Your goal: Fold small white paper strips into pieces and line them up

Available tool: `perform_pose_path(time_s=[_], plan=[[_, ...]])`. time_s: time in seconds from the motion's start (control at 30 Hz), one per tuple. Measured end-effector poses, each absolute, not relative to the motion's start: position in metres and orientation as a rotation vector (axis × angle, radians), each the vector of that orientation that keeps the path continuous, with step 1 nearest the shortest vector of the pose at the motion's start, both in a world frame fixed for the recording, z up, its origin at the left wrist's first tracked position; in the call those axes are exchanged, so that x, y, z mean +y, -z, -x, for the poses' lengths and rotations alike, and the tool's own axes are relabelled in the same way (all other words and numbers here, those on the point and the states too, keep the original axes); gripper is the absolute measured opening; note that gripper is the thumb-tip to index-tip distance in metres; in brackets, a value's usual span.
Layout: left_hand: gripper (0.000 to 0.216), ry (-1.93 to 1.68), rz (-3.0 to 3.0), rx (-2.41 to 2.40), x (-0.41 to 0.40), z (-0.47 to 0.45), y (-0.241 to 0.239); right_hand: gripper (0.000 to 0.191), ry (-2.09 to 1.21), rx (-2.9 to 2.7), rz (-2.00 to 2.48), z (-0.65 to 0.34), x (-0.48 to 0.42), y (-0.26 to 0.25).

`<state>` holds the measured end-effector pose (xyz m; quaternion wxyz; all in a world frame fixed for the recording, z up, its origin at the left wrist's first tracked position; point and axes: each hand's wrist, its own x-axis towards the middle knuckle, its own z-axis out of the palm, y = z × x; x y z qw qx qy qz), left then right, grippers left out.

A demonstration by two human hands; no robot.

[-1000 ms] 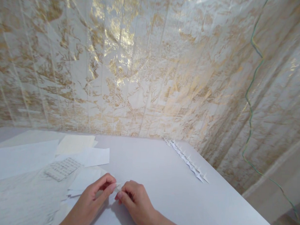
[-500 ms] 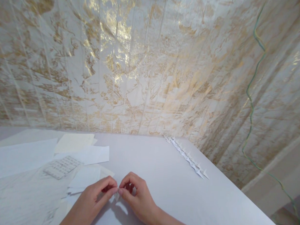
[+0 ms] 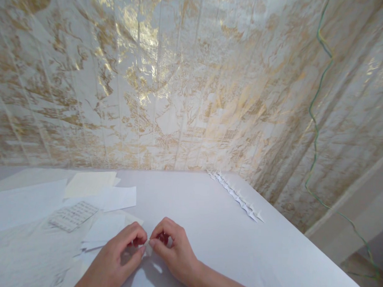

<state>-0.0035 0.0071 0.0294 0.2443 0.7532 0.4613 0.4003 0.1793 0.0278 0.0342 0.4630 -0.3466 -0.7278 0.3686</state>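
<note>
Two grips [image 3: 120, 247] [image 3: 177, 247], one held paper [image 3: 148, 249] — one cord [image 3: 316, 132]

Paper piece [image 3: 148, 250] white; sheet [image 3: 90, 184] cream; wall covering [image 3: 168, 80] whitish, gold-patterned; cord [image 3: 316, 141] green-yellow; tabletop [image 3: 177, 193] pale.

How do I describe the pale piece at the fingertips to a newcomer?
Over the white table, just left of bottom centre, the left hand and right hand almost meet. Pinched in the right hand, in the gap between them, is a tiny pale piece. Unlike the flat sheets to its left and the spiky strips farther back right, it is in a hand.
</note>
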Motion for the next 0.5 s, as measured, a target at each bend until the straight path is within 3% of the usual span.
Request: perform_pose_path(time_s=[0.3, 0.5], plan=[[0.027, -0.964, -1.957, 1.36, 0.0062, -0.0006, -0.0319, 0.016, -0.888, -1.891, 0.942, -0.1792, 0.0302, -0.0318], [0.022, -0.96, -1.971, 1.378, 0.0069, -0.0016, -0.0285, 0.02, -0.829, -1.93, 0.955, -0.1793, 0.0311, -0.0315]])
